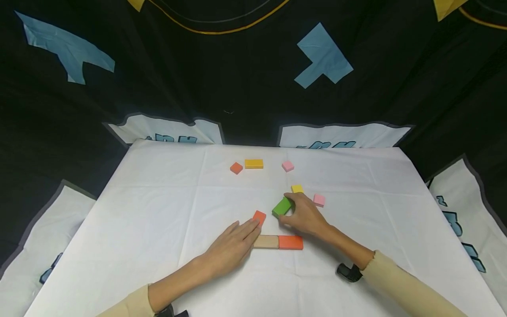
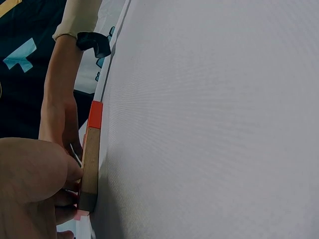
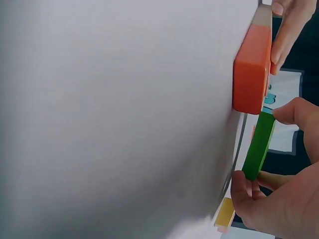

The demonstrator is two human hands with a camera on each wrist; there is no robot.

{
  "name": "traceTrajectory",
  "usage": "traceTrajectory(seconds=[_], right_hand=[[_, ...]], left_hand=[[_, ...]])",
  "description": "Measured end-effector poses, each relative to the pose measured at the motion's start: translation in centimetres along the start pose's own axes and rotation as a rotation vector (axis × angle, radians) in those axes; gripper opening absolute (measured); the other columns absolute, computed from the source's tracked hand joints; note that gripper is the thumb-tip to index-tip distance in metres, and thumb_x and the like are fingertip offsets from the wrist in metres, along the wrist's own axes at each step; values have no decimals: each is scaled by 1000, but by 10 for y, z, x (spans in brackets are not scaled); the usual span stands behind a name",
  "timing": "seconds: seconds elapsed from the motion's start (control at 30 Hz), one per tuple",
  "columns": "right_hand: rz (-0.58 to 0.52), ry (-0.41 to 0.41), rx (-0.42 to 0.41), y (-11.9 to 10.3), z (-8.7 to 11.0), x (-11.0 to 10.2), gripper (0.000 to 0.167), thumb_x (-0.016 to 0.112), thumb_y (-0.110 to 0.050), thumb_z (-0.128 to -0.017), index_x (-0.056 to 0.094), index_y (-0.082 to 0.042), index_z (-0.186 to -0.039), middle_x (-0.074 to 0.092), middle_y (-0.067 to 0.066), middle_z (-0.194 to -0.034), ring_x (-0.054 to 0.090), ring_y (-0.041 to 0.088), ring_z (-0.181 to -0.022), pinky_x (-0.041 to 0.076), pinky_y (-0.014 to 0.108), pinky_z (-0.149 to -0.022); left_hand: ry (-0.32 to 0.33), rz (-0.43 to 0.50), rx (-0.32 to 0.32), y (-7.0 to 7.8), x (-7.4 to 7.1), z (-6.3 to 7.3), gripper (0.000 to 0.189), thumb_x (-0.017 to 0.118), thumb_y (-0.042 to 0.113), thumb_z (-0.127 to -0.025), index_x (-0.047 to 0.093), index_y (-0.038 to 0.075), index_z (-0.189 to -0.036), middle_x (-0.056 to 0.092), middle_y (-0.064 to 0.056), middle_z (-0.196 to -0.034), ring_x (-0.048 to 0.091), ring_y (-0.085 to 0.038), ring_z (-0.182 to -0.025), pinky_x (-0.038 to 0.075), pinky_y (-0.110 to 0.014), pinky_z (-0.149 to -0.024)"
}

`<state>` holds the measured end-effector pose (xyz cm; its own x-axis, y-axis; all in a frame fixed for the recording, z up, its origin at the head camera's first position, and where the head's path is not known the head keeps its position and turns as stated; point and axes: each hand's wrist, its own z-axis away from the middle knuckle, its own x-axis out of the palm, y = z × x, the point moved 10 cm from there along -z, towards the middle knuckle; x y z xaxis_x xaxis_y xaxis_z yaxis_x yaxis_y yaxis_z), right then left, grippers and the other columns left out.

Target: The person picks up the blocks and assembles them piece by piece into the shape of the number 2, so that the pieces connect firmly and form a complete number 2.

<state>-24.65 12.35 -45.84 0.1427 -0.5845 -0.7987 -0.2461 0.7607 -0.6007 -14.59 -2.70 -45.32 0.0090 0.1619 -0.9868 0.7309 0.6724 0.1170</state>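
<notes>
My right hand point(image 1: 306, 215) pinches a green rectangular block point(image 1: 281, 206) between thumb and fingers, with the block angled. The right wrist view shows the same green block point(image 3: 258, 146) gripped near its ends. My left hand point(image 1: 231, 246) lies with straight fingers over the left part of a tan block point(image 1: 266, 241), fingertips touching a tilted orange block point(image 1: 259, 216). An orange-red block point(image 1: 291, 242) sits end to end with the tan block at its right. The left hand covers whatever lies at the tan block's left end.
Beyond the hands are a small orange block point(image 1: 236, 167), a golden-yellow block point(image 1: 254, 164) and a pink block point(image 1: 288, 166). A yellow block point(image 1: 297, 188) and another pink block point(image 1: 319, 200) lie close to the right hand. A white cloth point(image 1: 158, 211) covers the table.
</notes>
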Motion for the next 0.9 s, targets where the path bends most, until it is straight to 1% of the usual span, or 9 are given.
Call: traceTrajectory(seconds=[0.13,0.23,0.5,0.77,0.9], right_hand=[[-12,-15,-22,-5,-4,3,67,80,-22,-77,58,6,-134,61,18,-122,56,26,-97,53,36,-81],[-12,-26,-34,-8,-6,5,68,82,-20,-77,57,7,-134,62,18,-123,56,26,-98,53,37,-83],[-30,-46,-32,-10,-13,12,67,83,-16,-78,57,5,-135,62,15,-127,57,25,-102,51,39,-92],[-62,-56,-55,-13,-19,15,61,84,-14,-80,59,2,-134,61,14,-133,58,26,-113,47,41,-101],[-93,-75,-49,-12,-20,18,61,84,-14,-81,60,-2,-136,59,13,-137,54,28,-125,42,43,-107]], left_hand=[[7,5,5,0,-1,0,45,56,18,-102,52,-1,-143,47,-15,-150,44,-28,-138,37,-49,-110],[13,6,7,1,-2,0,45,57,18,-102,52,-1,-143,47,-15,-149,44,-28,-138,37,-49,-110],[17,17,4,-1,-2,0,45,57,17,-102,52,0,-143,47,-14,-150,44,-27,-138,37,-48,-110],[12,16,0,-1,-1,1,45,57,18,-102,52,0,-143,47,-14,-150,43,-27,-138,37,-48,-110],[17,15,3,-1,-2,0,45,57,18,-102,52,-1,-143,47,-15,-149,44,-27,-138,37,-48,-110]])
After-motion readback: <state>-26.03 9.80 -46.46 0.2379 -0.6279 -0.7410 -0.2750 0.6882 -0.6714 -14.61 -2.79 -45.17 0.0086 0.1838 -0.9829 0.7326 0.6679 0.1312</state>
